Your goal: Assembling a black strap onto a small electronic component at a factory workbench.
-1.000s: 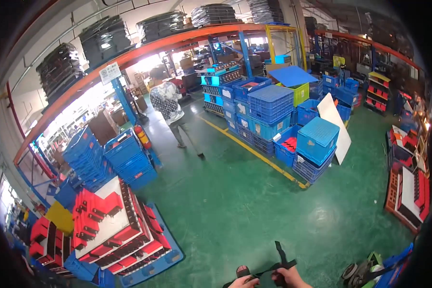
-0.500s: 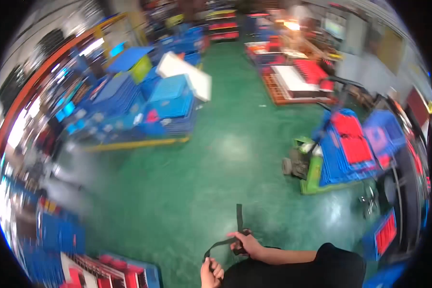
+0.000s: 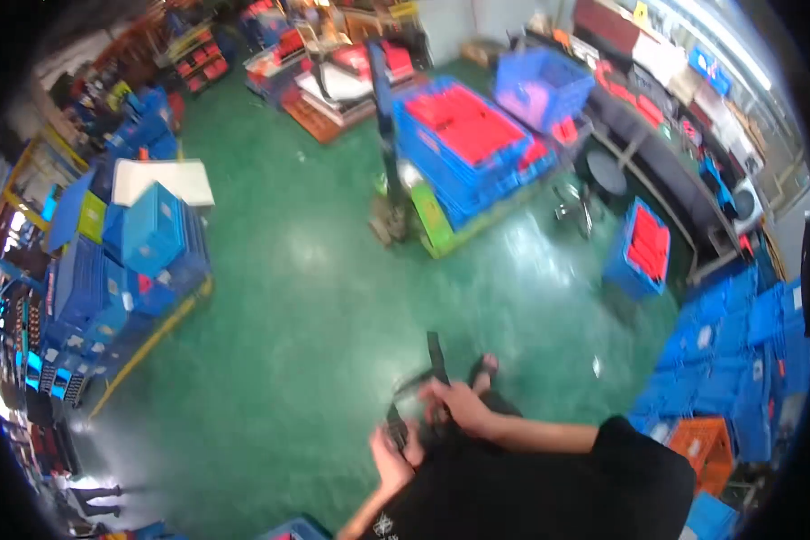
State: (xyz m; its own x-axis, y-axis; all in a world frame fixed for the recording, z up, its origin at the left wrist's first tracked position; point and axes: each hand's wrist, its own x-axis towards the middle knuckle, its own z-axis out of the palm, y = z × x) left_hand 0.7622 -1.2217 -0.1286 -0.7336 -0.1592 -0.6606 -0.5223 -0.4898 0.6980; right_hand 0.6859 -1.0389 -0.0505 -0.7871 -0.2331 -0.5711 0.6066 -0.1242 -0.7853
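A black strap (image 3: 436, 353) runs between my two hands in front of my body, with one free end pointing up and away. My right hand (image 3: 456, 403) is closed around it near that end. Lower and to the left, my left hand (image 3: 394, 457) grips the strap's other stretch, its fingers curled. Between the hands the strap sags in a short bend. Motion blurs the fingers somewhat, and part of the strap is lost against my black clothing.
Ahead, a green pallet jack (image 3: 434, 220) carries blue crates (image 3: 463, 184) with red contents. A blue crate (image 3: 634, 270) of red pieces stands to the right, near stacked blue bins (image 3: 720, 337) and an orange crate (image 3: 697, 441). More blue crates (image 3: 153, 229) stand on the left.
My view has turned to the right, so the pallet jack and crates have shifted left in the picture. My left hand has come up nearer my right hand; both still hold the strap.
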